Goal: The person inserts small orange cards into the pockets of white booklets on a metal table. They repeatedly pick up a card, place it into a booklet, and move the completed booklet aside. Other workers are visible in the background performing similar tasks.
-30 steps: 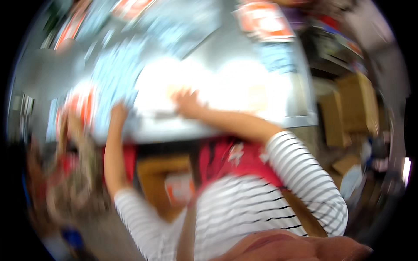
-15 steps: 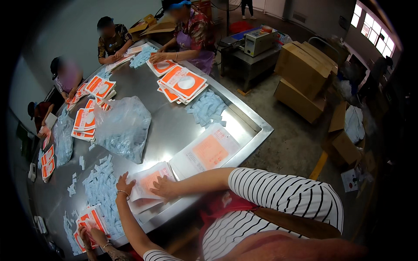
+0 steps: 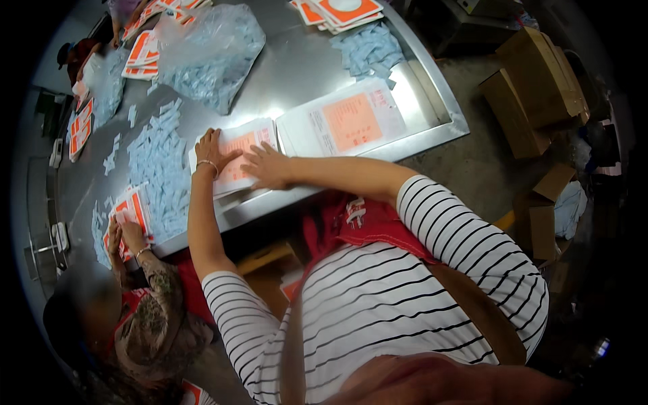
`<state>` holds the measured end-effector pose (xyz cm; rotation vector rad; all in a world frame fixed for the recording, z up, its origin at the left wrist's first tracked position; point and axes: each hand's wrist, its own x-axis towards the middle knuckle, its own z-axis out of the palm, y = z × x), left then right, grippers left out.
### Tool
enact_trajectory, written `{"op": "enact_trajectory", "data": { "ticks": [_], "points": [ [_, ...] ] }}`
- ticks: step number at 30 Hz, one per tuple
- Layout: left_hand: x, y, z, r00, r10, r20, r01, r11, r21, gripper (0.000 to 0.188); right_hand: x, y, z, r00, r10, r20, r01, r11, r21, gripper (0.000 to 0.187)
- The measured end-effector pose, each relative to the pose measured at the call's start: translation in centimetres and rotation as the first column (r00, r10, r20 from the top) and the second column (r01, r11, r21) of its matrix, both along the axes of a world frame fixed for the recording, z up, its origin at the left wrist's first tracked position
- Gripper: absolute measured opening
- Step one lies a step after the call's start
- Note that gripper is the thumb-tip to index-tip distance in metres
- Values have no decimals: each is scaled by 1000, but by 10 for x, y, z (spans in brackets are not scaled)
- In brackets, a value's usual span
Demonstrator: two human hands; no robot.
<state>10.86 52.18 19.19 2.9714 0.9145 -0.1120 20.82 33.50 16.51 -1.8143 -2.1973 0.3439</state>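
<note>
Both my hands lie on a pile of flat white packets with orange print (image 3: 237,140), near the front edge of the metal table. My left hand (image 3: 214,152), a bracelet at its wrist, rests on the pile's left side with fingers spread. Across the pile's right part, my right hand (image 3: 268,167) is laid flat, fingers apart. Neither hand grips anything. Just right of this pile is a second stack of similar packets (image 3: 307,132), with an orange printed square. Loose light-blue strips (image 3: 158,158) are heaped to the left of my left hand.
A clear plastic bag of blue strips (image 3: 212,57) sits beyond my hands. More blue strips (image 3: 368,50) lie by the table's raised rim (image 3: 432,64). At lower left, a co-worker's hands (image 3: 128,233) are on orange-and-white packets. Cardboard boxes (image 3: 540,84) stand on the floor at right.
The view has tilted down, so the table sits higher in the picture and more of my body and the left co-worker shows. My hands stay on the same pile, with little visible movement.
</note>
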Motion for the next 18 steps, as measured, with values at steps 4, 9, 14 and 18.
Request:
{"op": "enact_trajectory", "data": {
  "ticks": [4, 9, 14, 18],
  "points": [
    [-11, -23, 5, 995, 30, 95, -25, 998, -54, 70, 15, -41, 25, 960, 92, -265, -80, 995, 54, 46],
    [-31, -29, -3, 988, 93, 127, -93, 996, -9, 65, 100, -128, 55, 915, -200, -351, 313, 899, 307, 37],
    [25, -40, -5, 959, -18, 283, 9, 999, 34, 43, 202, -204, 50, 346, -640, -686, 816, 567, -117, 43],
    [119, -143, -2, 827, -18, 562, 290, 870, -399, 27, 228, -215, 27, 265, -648, -714, 751, 603, -268, 43]
  ]
}}
